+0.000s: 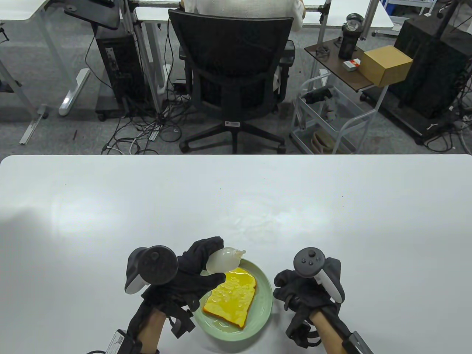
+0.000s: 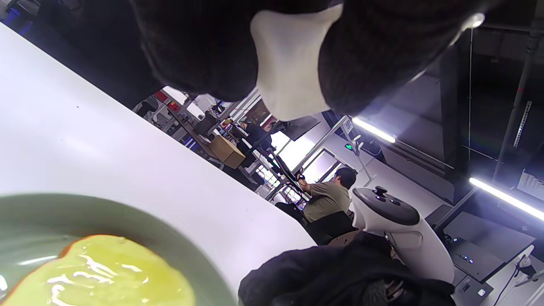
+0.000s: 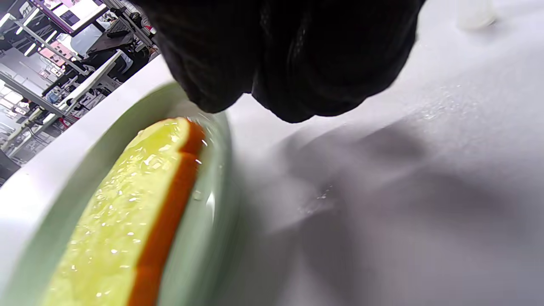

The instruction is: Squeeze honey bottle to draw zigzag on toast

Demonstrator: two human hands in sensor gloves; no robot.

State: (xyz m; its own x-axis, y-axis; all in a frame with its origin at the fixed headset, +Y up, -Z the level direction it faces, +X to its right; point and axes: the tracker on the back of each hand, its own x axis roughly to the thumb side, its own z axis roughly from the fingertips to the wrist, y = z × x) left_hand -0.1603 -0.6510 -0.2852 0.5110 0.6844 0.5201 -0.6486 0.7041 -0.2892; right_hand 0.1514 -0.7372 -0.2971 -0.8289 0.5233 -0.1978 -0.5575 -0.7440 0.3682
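One honey bottle (image 1: 224, 259), pale and translucent, was held above the far-left rim of the plate (image 1: 266, 295), lying roughly level with its tip aimed right. The left hand (image 1: 186, 273) gripped it, gloved fingers (image 1: 208, 246) wrapped over the top and the thumb underneath; in the left wrist view the bottle (image 2: 291, 59) showed as a whitish shape pinched between dark fingers (image 2: 199, 46). Below it lay the toast (image 1: 230, 298), its yellow top glossy and wet, with an orange crust along the near edge. The toast sat on the pale green plate, near the table's (image 1: 110, 206) front edge, and a shiny film pooled on the plate beside the crust.

The right hand (image 1: 300, 291) rested just right of the plate, its fingers curled inward into a loose fist, holding nothing that showed; whether it touched the plate's rim could not be told. In the right wrist view its knuckles (image 3: 293, 55) hung over the table beside the toast (image 3: 127, 212). Faint wet specks marked the white tabletop beyond the plate.
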